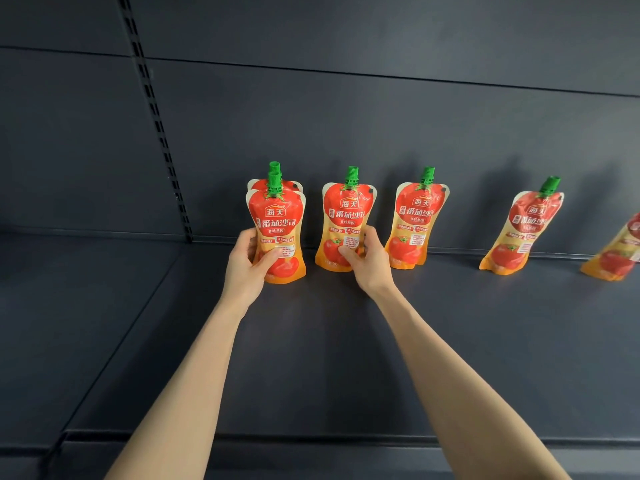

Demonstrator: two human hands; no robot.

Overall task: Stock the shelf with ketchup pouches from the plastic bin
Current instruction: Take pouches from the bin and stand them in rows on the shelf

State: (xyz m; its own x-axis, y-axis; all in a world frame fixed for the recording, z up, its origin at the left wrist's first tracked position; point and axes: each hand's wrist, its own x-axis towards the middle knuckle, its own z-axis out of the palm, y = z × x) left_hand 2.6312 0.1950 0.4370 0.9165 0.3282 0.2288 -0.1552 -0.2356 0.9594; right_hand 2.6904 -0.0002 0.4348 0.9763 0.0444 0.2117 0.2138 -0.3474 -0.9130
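Note:
Red and orange ketchup pouches with green caps stand in a row at the back of a dark shelf point(311, 358). My left hand point(246, 265) grips the front left pouch point(277, 223), which stands just in front of another pouch point(275, 183) leaning on the back wall. My right hand point(369, 261) holds the lower right side of the second pouch point(344, 216). A third pouch point(417, 220) stands to its right. Further right a fourth pouch point(526, 226) leans left, and a fifth pouch point(620, 254) is cut off by the frame edge. The plastic bin is out of view.
The dark back panel point(381, 116) rises behind the row. A slotted upright point(156, 116) divides this bay from the shelf section on the left point(69, 289). The shelf's front edge point(311, 439) runs below my forearms.

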